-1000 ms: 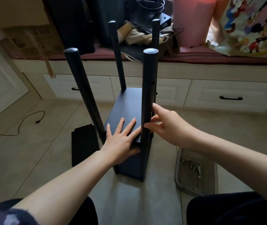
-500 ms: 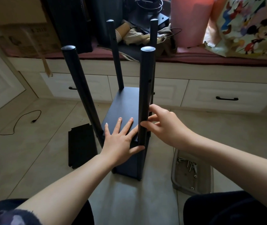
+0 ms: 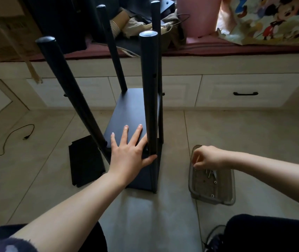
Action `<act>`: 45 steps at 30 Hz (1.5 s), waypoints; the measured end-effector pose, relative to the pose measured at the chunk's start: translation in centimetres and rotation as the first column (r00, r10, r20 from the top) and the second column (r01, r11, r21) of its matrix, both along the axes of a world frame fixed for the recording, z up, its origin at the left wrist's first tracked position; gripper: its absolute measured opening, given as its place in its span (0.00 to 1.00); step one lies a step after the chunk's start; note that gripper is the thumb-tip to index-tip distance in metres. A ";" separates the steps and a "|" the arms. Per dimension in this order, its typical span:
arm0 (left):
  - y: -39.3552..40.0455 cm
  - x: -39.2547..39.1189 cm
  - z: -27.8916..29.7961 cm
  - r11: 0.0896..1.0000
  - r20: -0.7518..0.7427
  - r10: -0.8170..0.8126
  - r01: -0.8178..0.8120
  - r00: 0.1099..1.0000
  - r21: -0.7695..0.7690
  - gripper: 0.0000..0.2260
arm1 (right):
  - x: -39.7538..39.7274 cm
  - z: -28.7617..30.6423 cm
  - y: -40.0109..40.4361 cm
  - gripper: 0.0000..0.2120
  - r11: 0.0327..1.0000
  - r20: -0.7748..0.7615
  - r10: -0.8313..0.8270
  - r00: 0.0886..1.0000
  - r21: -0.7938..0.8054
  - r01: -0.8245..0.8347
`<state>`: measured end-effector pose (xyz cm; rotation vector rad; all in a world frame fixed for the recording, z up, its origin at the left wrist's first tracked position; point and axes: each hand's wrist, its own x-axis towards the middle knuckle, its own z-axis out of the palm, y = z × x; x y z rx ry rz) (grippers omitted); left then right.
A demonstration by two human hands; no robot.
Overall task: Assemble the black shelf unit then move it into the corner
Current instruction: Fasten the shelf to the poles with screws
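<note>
The black shelf unit (image 3: 132,113) stands on the tiled floor with several round posts rising from a fitted black shelf board. My left hand (image 3: 129,151) lies flat on that board with fingers spread, thumb against the near right post (image 3: 149,91). My right hand (image 3: 206,158) hangs over the clear plastic tray (image 3: 230,190) of screws (image 3: 210,174) to the right of the unit. Its fingers are curled and bunched downward at the tray's far end; what they pinch is hidden.
A loose black shelf board (image 3: 86,160) lies on the floor left of the unit. White drawers (image 3: 245,93) run along the back under a cluttered window seat. A black cable (image 3: 12,137) trails at the left. My knees fill the bottom corners.
My right hand has left the near right post and dropped to the screw tray on the right. My left hand stays pressed on the shelf board.
</note>
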<state>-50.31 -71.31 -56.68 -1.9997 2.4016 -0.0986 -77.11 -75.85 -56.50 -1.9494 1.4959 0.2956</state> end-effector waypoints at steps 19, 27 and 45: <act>1.0 -1.5 -0.4 0.962 -0.147 -0.078 0.036 0.986 -0.269 0.28 | -6.2 -22.0 -3.7 0.18 0.852 -0.114 -0.517 0.848 0.029 0.523; 0.8 -1.6 -0.9 0.938 -0.146 -0.104 0.048 0.984 -0.342 0.29 | -6.1 -24.3 -3.9 0.12 0.809 -0.044 -0.588 0.807 -0.013 0.588; 0.4 -2.2 -1.0 0.941 -0.143 -0.087 0.035 0.986 -0.336 0.27 | -5.0 -24.8 -2.4 0.18 0.954 -0.117 -0.270 0.956 -0.163 0.250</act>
